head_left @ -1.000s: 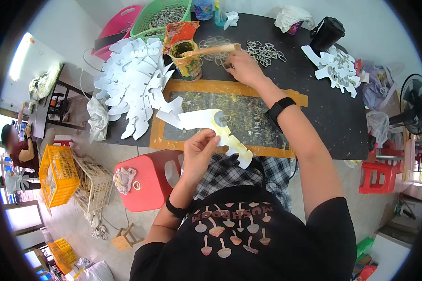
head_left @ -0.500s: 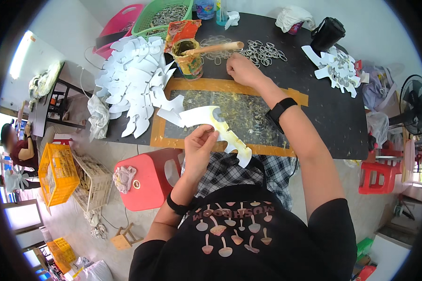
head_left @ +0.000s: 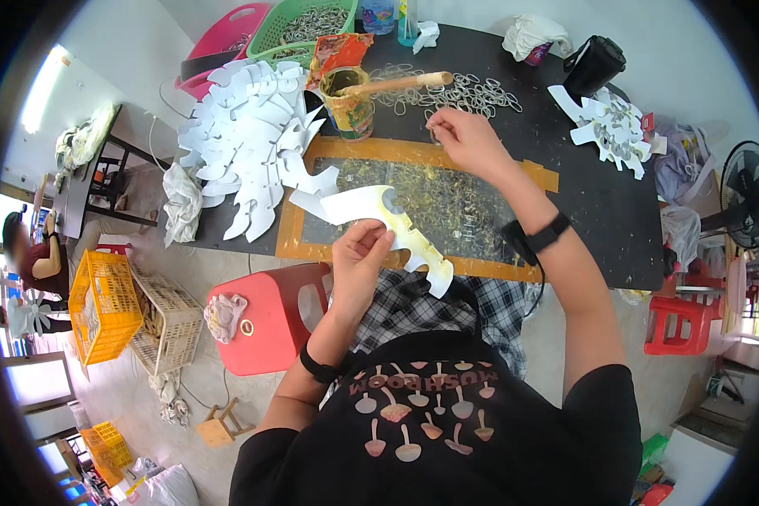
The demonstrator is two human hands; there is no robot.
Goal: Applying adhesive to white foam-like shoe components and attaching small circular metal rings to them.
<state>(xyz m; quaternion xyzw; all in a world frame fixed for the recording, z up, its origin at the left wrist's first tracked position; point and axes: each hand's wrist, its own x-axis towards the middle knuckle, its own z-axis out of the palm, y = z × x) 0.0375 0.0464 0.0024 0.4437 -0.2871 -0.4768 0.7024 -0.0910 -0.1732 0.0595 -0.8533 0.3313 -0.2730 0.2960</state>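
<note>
Between the thumb and fingers of my left hand (head_left: 361, 260) is a white curved cut-out piece (head_left: 358, 204) with a notched edge, held above the front of the work board. Yellowish glue shows along its notched part. My right hand (head_left: 468, 139) is closed in a pinch just in front of the loose metal rings (head_left: 481, 94), with what looks like one small oval ring at its fingertips. Left of that hand stands a glue-smeared can (head_left: 348, 116), a wooden stick (head_left: 405, 83) lying across its top. Another white piece (head_left: 314, 181) rests partly under the held one.
A taped, glue-stained board (head_left: 312, 240) lies on the black table (head_left: 582, 219). White cut-outs (head_left: 249, 143) are heaped at left, behind them a green basket (head_left: 270, 38) of metal parts. More pieces (head_left: 611, 126) and a black cup (head_left: 594, 66) stand right. A red stool (head_left: 266, 316) is below.
My right hand has drawn back from the rings, slightly to the right and toward me, in a pinch. My left hand keeps its hold on the white piece. The view has shifted a little.
</note>
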